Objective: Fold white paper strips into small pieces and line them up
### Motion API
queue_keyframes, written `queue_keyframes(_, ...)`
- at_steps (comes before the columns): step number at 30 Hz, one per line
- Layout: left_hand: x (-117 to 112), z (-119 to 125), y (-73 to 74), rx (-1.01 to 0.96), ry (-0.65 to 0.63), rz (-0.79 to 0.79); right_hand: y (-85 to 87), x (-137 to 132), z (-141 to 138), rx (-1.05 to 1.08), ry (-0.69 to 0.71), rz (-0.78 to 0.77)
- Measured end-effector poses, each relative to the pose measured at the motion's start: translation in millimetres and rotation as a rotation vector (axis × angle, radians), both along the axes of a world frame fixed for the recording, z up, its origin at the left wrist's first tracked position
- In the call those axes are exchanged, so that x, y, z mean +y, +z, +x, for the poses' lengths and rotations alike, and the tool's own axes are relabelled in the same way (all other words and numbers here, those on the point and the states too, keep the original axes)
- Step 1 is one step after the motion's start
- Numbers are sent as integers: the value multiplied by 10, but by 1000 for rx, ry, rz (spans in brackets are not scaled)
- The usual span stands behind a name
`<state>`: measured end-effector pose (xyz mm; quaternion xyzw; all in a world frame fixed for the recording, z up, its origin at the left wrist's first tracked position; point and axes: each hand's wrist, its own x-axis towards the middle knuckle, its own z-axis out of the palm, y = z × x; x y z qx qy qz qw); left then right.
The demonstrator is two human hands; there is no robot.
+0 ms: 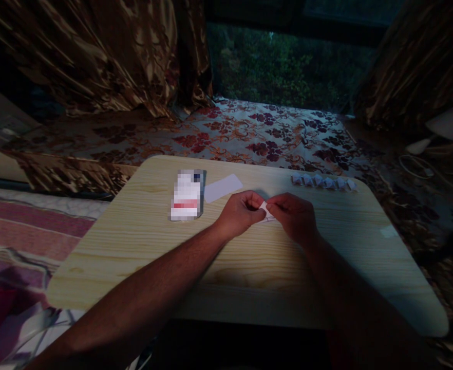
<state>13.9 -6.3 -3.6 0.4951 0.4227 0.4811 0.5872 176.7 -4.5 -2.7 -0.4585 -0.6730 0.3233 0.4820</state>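
Note:
Between my fingertips is a small piece of white paper (267, 211) with crease lines across it, held just over the wooden table (226, 267). My left hand (242, 211) pinches its left side, thumb and index finger closed on it. From the other side my right hand (295, 215) grips the paper's upper right part with closed fingertips. Much of the paper is hidden behind the fingers. A flat pale card or paper strip (223, 188) lies on the table beyond my left hand. Farther right, a row of several small folded paper pieces (324, 182) lines the back edge.
A blurred-out white object with a red band (186, 196) lies at the table's left. A small pale scrap (389, 232) is near the right edge. Behind the table are a flower-patterned cloth (265, 133) and brown curtains (134, 51); striped bedding (30, 221) is at left.

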Motion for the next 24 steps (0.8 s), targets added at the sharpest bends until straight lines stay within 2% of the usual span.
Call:
queue_keyframes(9,-8,14,-17,26,13,32,-15,-4,0,-6,-21,21)
queue_keyframes(24,-15,15,3,-5,4,8,55,-13,21,-126,-7,123)
